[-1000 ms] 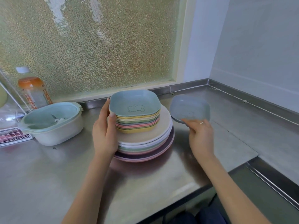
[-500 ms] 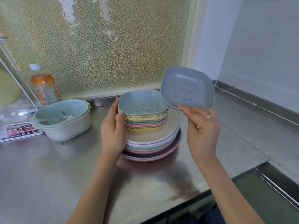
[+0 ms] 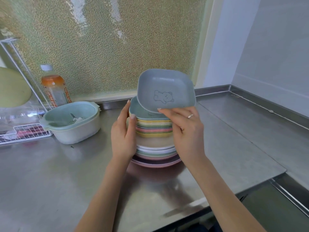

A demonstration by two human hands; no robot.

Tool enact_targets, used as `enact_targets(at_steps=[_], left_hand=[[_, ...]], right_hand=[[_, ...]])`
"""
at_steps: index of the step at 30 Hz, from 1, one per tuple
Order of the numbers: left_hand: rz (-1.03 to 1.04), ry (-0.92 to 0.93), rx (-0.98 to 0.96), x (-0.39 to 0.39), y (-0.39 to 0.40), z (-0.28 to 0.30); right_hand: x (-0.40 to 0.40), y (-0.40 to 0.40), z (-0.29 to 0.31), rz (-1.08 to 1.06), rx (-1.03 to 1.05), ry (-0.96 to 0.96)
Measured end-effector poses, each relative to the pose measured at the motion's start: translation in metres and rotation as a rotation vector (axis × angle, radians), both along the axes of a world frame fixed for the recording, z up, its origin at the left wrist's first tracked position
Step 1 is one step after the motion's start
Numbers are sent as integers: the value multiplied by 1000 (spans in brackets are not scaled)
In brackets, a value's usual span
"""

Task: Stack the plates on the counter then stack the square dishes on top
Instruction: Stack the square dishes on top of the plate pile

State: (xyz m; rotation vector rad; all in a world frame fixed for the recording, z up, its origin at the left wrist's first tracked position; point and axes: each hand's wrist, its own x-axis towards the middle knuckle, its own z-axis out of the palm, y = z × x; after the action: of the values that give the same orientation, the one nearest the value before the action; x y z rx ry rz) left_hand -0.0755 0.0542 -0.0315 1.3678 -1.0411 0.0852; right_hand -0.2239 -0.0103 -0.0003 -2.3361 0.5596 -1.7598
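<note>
A stack of several round pastel plates (image 3: 156,152) stands on the steel counter (image 3: 50,173). On it sits a pile of several square dishes (image 3: 154,127), a pale teal one on top. My left hand (image 3: 123,133) rests against the pile's left side, fingers straight, thumb on the top dish's corner. My right hand (image 3: 185,129) pinches the near rim of a grey-blue square dish (image 3: 165,92) with a bear drawing, tilted towards me just above the pile, its near edge over the top dish.
A white bowl with a teal strainer insert (image 3: 71,121) sits left of the stack. Behind it stands an orange-topped bottle (image 3: 55,88), and a wire rack (image 3: 20,133) at the far left. The counter drops to a lower ledge (image 3: 275,203) at the right front.
My right hand lifted the grey-blue dish from the counter on the right and brought it left, over the pile. My left hand stayed on the pile's side.
</note>
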Motion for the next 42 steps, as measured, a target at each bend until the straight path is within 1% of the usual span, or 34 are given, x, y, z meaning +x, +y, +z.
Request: enact_targets(at_steps=[7, 18, 20, 23, 25, 27, 30, 34, 36, 38, 40, 42], left_hand=[[-4, -23, 2, 1, -1, -1], [35, -37, 20, -1, 0, 1], [31, -44, 17, -2, 2, 3], [22, -41, 14, -3, 4, 4], [25, -32, 18, -3, 4, 4], [23, -27, 17, -4, 4, 4], [20, -8, 14, -4, 4, 4], [21, 28, 10, -4, 4, 4], [26, 61, -13, -4, 3, 3], [52, 130, -49, -2, 1, -1], [92, 230, -41, -4, -2, -4], [136, 341, -23, -11, -3, -4]], right_hand=[[14, 6, 7, -29, 54, 215], [16, 14, 15, -102, 113, 309], [15, 13, 14, -71, 141, 285], [11, 5, 9, 41, 230, 149], [10, -3, 4, 57, 284, 98], [10, -6, 0, 31, 314, 110], [12, -5, -2, 18, 282, 126], [12, -5, -1, 39, 275, 95], [8, -4, -5, 51, 356, 15], [0, -8, -14, -7, 507, -92], [-7, -12, -25, -79, 746, -145], [-4, -16, -35, -70, 979, -146]])
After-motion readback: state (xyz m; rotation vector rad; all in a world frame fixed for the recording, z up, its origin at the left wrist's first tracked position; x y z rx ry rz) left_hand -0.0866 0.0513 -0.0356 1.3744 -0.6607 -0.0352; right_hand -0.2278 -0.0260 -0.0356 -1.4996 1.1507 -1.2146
